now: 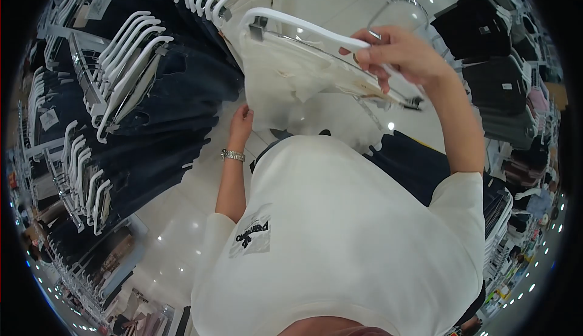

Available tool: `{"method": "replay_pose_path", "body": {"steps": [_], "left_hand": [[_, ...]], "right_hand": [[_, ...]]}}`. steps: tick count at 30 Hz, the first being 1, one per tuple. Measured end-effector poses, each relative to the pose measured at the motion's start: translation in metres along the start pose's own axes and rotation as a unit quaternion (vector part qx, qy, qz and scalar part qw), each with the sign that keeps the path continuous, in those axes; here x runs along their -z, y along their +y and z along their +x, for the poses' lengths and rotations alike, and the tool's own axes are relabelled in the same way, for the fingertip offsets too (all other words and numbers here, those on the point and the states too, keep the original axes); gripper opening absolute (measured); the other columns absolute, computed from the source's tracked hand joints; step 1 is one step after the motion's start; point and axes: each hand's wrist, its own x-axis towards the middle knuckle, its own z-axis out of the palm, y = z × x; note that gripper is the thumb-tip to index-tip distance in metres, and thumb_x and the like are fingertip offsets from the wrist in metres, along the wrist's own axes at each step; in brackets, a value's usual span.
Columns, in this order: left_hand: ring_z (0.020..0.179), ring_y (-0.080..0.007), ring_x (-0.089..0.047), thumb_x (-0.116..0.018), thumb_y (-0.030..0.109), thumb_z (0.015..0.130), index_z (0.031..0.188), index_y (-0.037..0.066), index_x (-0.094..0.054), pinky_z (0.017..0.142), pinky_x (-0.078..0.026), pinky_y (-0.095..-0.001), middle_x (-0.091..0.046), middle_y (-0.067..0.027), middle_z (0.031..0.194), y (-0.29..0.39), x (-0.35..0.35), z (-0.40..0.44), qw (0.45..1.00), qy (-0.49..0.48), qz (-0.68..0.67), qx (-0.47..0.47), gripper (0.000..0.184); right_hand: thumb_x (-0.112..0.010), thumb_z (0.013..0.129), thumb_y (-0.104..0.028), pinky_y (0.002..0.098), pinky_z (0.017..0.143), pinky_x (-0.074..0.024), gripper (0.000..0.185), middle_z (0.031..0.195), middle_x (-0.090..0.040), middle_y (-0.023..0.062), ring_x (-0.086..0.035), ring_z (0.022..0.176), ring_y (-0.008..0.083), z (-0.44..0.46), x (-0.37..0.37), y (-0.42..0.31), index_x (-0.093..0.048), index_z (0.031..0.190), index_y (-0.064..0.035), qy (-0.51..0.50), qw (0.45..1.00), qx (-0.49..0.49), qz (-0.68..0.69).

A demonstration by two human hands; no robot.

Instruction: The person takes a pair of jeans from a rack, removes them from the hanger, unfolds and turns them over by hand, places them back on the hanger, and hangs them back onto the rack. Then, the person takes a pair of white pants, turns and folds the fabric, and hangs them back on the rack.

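My right hand (395, 56) is closed around the white clip hanger (297, 23), holding it raised in front of my chest. From its metal clips hang cream trousers (285, 68), spread out below the bar. The hanger's clear hook (398, 2) curves up beyond my fingers. Lower down, my left hand (241, 124), with a metal watch on the wrist, has its fingers pinched together at the left edge of the cream cloth. The lower part of the trousers is partly hidden by my white T-shirt (358, 208).
Racks of dark blue jeans (176, 105) on white hangers (124, 50) stand close on my left. More cream garments (258, 8) hang ahead. Folded dark clothes (473, 29) are on a display at right. Shiny floor tiles (173, 239) show between the racks.
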Motion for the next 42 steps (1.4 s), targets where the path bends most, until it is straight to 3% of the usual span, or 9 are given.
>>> {"method": "replay_pose_path", "body": {"steps": [7, 12, 13, 16, 19, 23, 29, 38, 42], "left_hand": [[0.114, -0.0193, -0.063, -0.06, 0.021, 0.101, 0.131, -0.001, -0.057, 0.101, -0.047, -0.0318, -0.066, -0.0094, 0.123, 0.102, 0.006, 0.001, 0.98, -0.147, -0.135, -0.02, 0.037], [0.12, -0.0203, -0.06, -0.055, 0.026, 0.105, 0.134, -0.001, -0.055, 0.104, -0.046, -0.033, -0.065, -0.01, 0.126, 0.226, 0.01, -0.022, 0.936, -0.282, -0.192, -0.085, 0.039], [0.122, -0.0208, -0.059, -0.054, 0.031, 0.105, 0.136, -0.001, -0.053, 0.105, -0.045, -0.0335, -0.063, -0.0109, 0.129, 0.241, 0.012, -0.026, 0.928, -0.292, -0.207, -0.103, 0.045], [0.129, -0.0227, -0.053, -0.051, 0.044, 0.104, 0.142, -0.003, -0.047, 0.11, -0.04, -0.0353, -0.058, -0.0136, 0.137, 0.274, 0.022, -0.038, 0.902, -0.3, -0.272, -0.148, 0.06], [0.138, -0.0278, -0.045, -0.052, 0.056, 0.099, 0.148, -0.006, -0.037, 0.118, -0.028, -0.0387, -0.047, -0.0176, 0.148, 0.286, 0.038, -0.047, 0.879, -0.276, -0.338, -0.193, 0.08], [0.13, -0.0266, -0.052, -0.06, 0.044, 0.098, 0.144, -0.004, -0.044, 0.11, -0.037, -0.0371, -0.054, -0.0167, 0.141, 0.281, 0.045, -0.059, 0.937, -0.132, -0.157, -0.283, 0.068], [0.088, -0.0075, -0.053, -0.056, 0.02, 0.102, 0.124, 0.0, -0.063, 0.079, -0.044, -0.0234, -0.064, 0.0, 0.1, 0.279, 0.035, -0.057, 0.988, 0.032, -0.089, -0.125, 0.03], [0.076, -0.0033, -0.043, -0.055, 0.033, 0.105, 0.119, 0.002, -0.068, 0.066, -0.036, -0.0199, -0.06, 0.0043, 0.088, 0.302, 0.039, 0.048, 0.964, 0.121, -0.138, -0.193, 0.037], [0.075, -0.0049, -0.043, -0.058, 0.038, 0.103, 0.117, 0.002, -0.067, 0.066, -0.038, -0.0219, -0.056, 0.006, 0.085, 0.294, 0.044, 0.077, 0.972, 0.12, -0.167, -0.113, 0.04]], "right_hand": [[-0.065, 0.089, -0.01, 0.0278, 0.065, -0.0616, 0.045, 0.096, -0.064, 0.0065, -0.062, 0.075, 0.0096, -0.01, -0.034, 0.031, -0.055, 0.128, 0.0083, 0.07, 0.944, 0.042, 0.319], [-0.059, 0.094, -0.001, 0.0311, 0.086, -0.0596, 0.033, 0.102, -0.06, 0.0115, -0.063, 0.088, 0.0154, 0.005, -0.055, 0.044, -0.052, 0.125, 0.0078, 0.187, 0.779, 0.156, 0.578], [-0.056, 0.096, 0.003, 0.038, 0.1, -0.0539, 0.022, 0.108, -0.062, 0.0155, -0.065, 0.098, 0.0217, 0.014, -0.054, 0.049, -0.055, 0.118, 0.0065, 0.178, 0.755, 0.2, 0.599], [-0.062, 0.095, 0.0, 0.0405, 0.104, -0.0515, 0.009, 0.109, -0.067, 0.0165, -0.067, 0.104, 0.0252, 0.046, -0.074, 0.037, -0.058, 0.102, 0.0, 0.183, 0.713, 0.243, 0.632], [-0.063, 0.096, -0.005, 0.0403, 0.106, -0.0492, 0.01, 0.122, -0.064, 0.0205, -0.061, 0.12, 0.0291, 0.067, -0.084, 0.027, -0.056, 0.101, -0.0025, 0.167, 0.756, 0.25, 0.582], [-0.064, 0.097, -0.008, 0.0391, 0.106, -0.0489, 0.012, 0.132, -0.059, 0.0225, -0.056, 0.128, 0.0312, 0.086, -0.089, 0.02, -0.056, 0.103, -0.0019, 0.143, 0.785, 0.248, 0.55], [-0.063, 0.097, -0.01, 0.0386, 0.106, -0.05, 0.014, 0.132, -0.058, 0.0243, -0.056, 0.128, 0.0319, 0.12, -0.076, 0.017, -0.056, 0.102, 0.0, 0.093, 0.821, 0.229, 0.515], [-0.058, 0.102, -0.016, 0.0394, 0.106, -0.0511, 0.031, 0.128, -0.062, 0.0214, -0.06, 0.122, 0.0306, 0.236, 0.003, 0.018, -0.055, 0.12, 0.0092, -0.016, 0.871, 0.205, 0.447], [-0.059, 0.101, -0.019, 0.0393, 0.104, -0.0522, 0.032, 0.125, -0.063, 0.0194, -0.061, 0.12, 0.0297, 0.282, 0.005, 0.022, -0.056, 0.12, 0.0065, -0.025, 0.873, 0.183, 0.452]]}}
